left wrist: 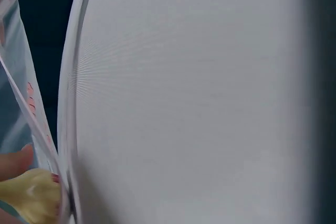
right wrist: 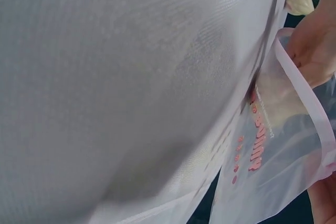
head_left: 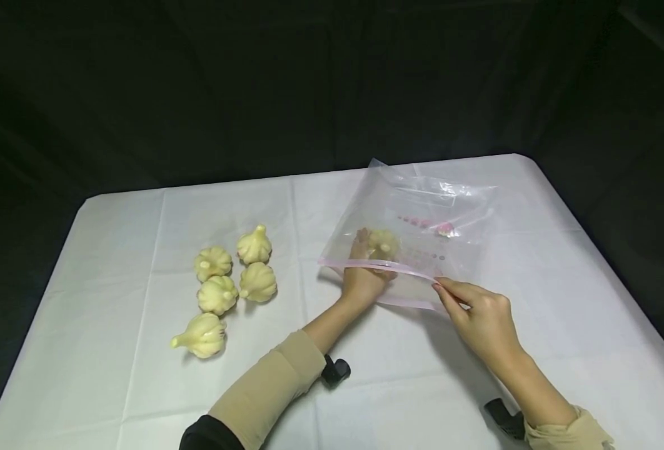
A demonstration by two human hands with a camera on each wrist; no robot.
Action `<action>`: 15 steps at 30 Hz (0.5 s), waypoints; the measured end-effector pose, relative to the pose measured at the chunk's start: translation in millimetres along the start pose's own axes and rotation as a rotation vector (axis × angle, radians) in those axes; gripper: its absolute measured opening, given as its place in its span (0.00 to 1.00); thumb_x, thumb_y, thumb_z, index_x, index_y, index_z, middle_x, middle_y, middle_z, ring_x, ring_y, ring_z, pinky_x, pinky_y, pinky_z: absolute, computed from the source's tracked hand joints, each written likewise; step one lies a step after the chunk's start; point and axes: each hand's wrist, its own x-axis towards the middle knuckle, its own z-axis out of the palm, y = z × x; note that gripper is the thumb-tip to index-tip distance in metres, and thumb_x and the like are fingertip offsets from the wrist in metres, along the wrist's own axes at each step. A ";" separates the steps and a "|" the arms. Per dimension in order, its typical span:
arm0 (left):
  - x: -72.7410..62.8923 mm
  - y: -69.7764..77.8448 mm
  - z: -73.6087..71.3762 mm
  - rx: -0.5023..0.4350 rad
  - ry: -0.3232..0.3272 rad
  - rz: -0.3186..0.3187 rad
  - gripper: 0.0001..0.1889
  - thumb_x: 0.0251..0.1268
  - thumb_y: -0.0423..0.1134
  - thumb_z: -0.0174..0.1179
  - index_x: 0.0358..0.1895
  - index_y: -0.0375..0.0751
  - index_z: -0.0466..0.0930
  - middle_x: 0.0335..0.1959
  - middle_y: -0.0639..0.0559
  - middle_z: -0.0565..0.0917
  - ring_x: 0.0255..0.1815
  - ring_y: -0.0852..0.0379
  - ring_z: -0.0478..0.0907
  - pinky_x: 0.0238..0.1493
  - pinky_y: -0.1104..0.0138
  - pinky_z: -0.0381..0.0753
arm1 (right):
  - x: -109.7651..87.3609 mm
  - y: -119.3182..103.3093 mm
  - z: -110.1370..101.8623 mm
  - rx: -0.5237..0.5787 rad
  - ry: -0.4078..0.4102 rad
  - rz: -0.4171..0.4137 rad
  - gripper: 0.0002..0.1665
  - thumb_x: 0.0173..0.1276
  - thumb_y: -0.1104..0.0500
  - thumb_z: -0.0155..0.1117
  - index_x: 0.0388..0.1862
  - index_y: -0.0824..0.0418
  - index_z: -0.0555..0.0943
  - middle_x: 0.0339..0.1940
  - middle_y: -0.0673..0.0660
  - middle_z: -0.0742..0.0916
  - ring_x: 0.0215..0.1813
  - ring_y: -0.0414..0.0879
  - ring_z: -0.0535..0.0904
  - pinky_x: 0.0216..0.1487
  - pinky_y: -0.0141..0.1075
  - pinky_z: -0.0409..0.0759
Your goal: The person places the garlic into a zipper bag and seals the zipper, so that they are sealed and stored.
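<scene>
A clear plastic zip bag (head_left: 467,212) with a pink-edged mouth and pink print lies toward the back right of the table. My left hand (head_left: 362,281) reaches in through its mouth and holds a garlic bulb (head_left: 384,245), seen through the film. In the left wrist view, the fingers (left wrist: 18,162) lie against that pale yellow bulb (left wrist: 34,196). At the right part of the mouth, my right hand (head_left: 481,315) pinches the pink edge (head_left: 411,270) between thumb and fingers. The right wrist view shows the mouth spread around the left hand (right wrist: 315,45).
Several garlic bulbs (head_left: 217,295) sit in a loose group on the left of the white-covered table (head_left: 112,300). One bulb (head_left: 201,335) lies nearest the front, its stem pointing left. A black cloth (head_left: 332,87) hangs behind the table.
</scene>
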 end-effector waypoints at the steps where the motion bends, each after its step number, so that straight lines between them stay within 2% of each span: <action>1: -2.4 0.9 -1.9 0.013 -0.013 -0.015 0.46 0.49 0.29 0.72 0.71 0.23 0.54 0.73 0.30 0.58 0.74 0.37 0.54 0.73 0.58 0.56 | 0.6 -1.1 0.3 0.001 -0.004 0.003 0.13 0.48 0.75 0.73 0.36 0.71 0.87 0.32 0.64 0.88 0.31 0.56 0.87 0.26 0.43 0.83; 2: -5.3 1.9 -4.3 0.023 -0.030 -0.033 0.48 0.48 0.28 0.73 0.72 0.23 0.54 0.73 0.31 0.58 0.74 0.38 0.54 0.73 0.58 0.56 | 1.1 -2.2 0.6 -0.001 -0.007 0.006 0.13 0.48 0.75 0.73 0.36 0.71 0.87 0.32 0.64 0.88 0.31 0.56 0.87 0.26 0.42 0.83; 3: -8.2 2.9 -7.2 0.091 -0.048 -0.023 0.48 0.46 0.29 0.74 0.71 0.22 0.55 0.72 0.31 0.61 0.73 0.38 0.57 0.72 0.58 0.57 | 1.7 -3.2 0.9 -0.002 -0.009 0.008 0.13 0.48 0.75 0.73 0.36 0.71 0.87 0.32 0.64 0.89 0.31 0.56 0.87 0.26 0.42 0.83; 7: -22.6 8.1 -23.3 0.171 -0.144 -0.036 0.42 0.48 0.33 0.74 0.68 0.27 0.64 0.63 0.34 0.73 0.65 0.40 0.69 0.66 0.57 0.69 | 3.3 -5.6 1.7 -0.002 -0.020 0.016 0.12 0.50 0.75 0.73 0.36 0.72 0.87 0.32 0.64 0.89 0.30 0.55 0.87 0.26 0.42 0.83; 9: -30.2 9.3 -33.2 0.210 -0.208 -0.040 0.37 0.50 0.36 0.74 0.65 0.28 0.69 0.53 0.38 0.81 0.55 0.43 0.78 0.58 0.58 0.76 | 3.6 -5.9 1.7 -0.009 -0.027 0.018 0.12 0.50 0.75 0.73 0.36 0.72 0.87 0.32 0.64 0.89 0.30 0.55 0.87 0.26 0.41 0.83; 12: -42.5 10.4 -50.8 0.181 -0.292 -0.046 0.33 0.54 0.39 0.73 0.63 0.30 0.73 0.53 0.41 0.82 0.51 0.47 0.79 0.52 0.61 0.78 | 3.2 -5.3 1.3 -0.023 -0.034 0.018 0.11 0.51 0.75 0.72 0.36 0.72 0.87 0.31 0.64 0.88 0.29 0.54 0.87 0.26 0.40 0.83; 15: -53.2 10.1 -69.4 0.079 -0.345 -0.027 0.30 0.56 0.37 0.71 0.63 0.32 0.75 0.55 0.43 0.82 0.51 0.49 0.81 0.52 0.68 0.79 | 1.7 -3.9 0.3 -0.028 -0.042 0.015 0.11 0.50 0.75 0.72 0.35 0.72 0.87 0.31 0.65 0.88 0.28 0.54 0.87 0.26 0.39 0.83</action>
